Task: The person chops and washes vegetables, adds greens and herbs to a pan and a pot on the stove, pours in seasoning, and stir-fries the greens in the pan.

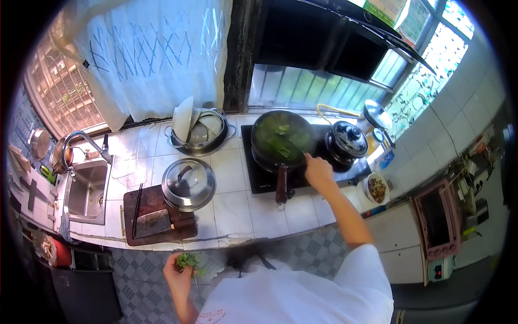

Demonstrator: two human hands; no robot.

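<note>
My right hand [319, 171] grips the handle of a dark spatula [293, 149], whose blade reaches into the wok [259, 152]. Green leafy vegetables [273, 139] lie in the wok, with some steam over them. The wok sits on the left burner of a black cooktop [263, 185], its brown handle pointing towards me. Low at the left, my left hand [177, 275] is closed around a small bunch of leafy herbs [187, 260], held in front of the counter edge above the floor.
A chopping board [186, 232] carries a cleaver [152, 223] and chopsticks [138, 209]. Beside it rests a glass lid [190, 195]. Behind stands a steel pot [199, 149] of dishes; the sink [83, 189] is left. Right are a black lidded pot [348, 141] and a food bowl [377, 189].
</note>
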